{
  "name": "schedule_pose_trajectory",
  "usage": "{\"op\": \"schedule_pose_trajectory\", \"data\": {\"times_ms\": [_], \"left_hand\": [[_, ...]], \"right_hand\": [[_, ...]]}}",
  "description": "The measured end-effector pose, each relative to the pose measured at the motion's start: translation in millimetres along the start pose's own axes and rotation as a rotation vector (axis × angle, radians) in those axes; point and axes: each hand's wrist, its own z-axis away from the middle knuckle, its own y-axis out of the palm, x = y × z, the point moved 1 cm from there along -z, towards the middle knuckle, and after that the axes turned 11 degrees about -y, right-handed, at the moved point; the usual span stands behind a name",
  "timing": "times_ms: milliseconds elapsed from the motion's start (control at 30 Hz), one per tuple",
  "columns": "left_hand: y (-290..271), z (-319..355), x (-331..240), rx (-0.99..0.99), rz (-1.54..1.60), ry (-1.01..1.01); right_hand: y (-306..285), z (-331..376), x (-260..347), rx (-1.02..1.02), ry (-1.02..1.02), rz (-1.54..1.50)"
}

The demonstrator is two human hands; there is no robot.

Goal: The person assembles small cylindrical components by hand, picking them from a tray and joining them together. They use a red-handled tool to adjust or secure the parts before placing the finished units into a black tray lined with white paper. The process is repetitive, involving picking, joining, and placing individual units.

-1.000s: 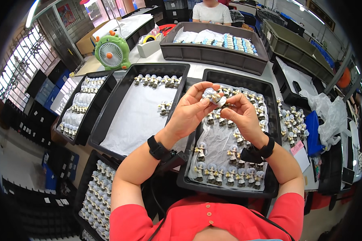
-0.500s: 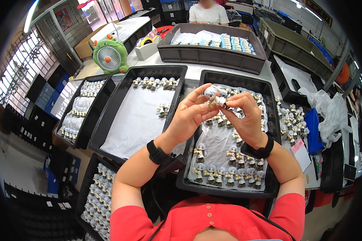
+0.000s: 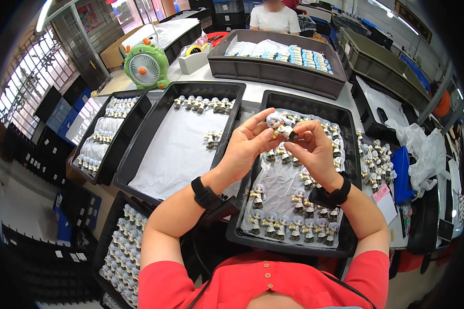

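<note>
Between my two hands, above the right black tray [image 3: 351, 154], I hold a small figurine [image 3: 281, 127] with pale silver hair, a white outfit and a dark lower end. It is tilted, its head toward my left hand [image 3: 245, 150]. That hand's thumb and fingers close on the head side. The fingertips of my right hand [image 3: 315, 154] pinch the dark lower end. Under my hands, matching figurines [image 3: 296, 226] lie in rows on white lining in the tray. Part of those rows is hidden by my hands and wrists.
To the left, another black tray [image 3: 122, 177] holds a few figurines on white lining. A narrower filled tray [image 3: 104, 170] stands beyond it, and one lies low at left [image 3: 111, 221]. Loose figurines [image 3: 376, 157] cluster at right. A green fan [image 3: 145, 66] and a grey crate [image 3: 273, 72] stand behind.
The figurine has turned in my fingers, its head tipping down a little. My left thumb has moved up against it. The whole view has shifted slightly.
</note>
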Motion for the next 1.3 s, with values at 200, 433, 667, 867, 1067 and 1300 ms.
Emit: {"op": "schedule_pose_trajectory", "data": {"times_ms": [200,433,667,867,1067,1300], "left_hand": [[-7.7,-1.0,0.8,-0.012,-0.074,0.008],[0.3,-1.9,0.9,0.014,0.081,0.026],[-6.5,-3.6,4.9,0.108,0.174,-0.008],[-6.5,-4.3,7.2,0.069,0.162,-0.035],[-11.3,-7.4,14.8,0.11,0.153,-0.099],[-13.2,-7.6,16.2,0.112,0.154,-0.107]], "right_hand": [[-2.8,-3.1,-3.9,-0.074,0.448,-0.518],[-3.8,-2.4,-7.0,-0.068,0.133,-0.243],[2.3,-0.2,7.2,0.101,-0.191,0.325],[7.5,1.6,2.3,0.015,-0.039,0.092],[7.0,4.4,2.7,0.038,0.102,-0.038],[11.3,4.9,0.0,0.026,0.121,-0.088]]}}
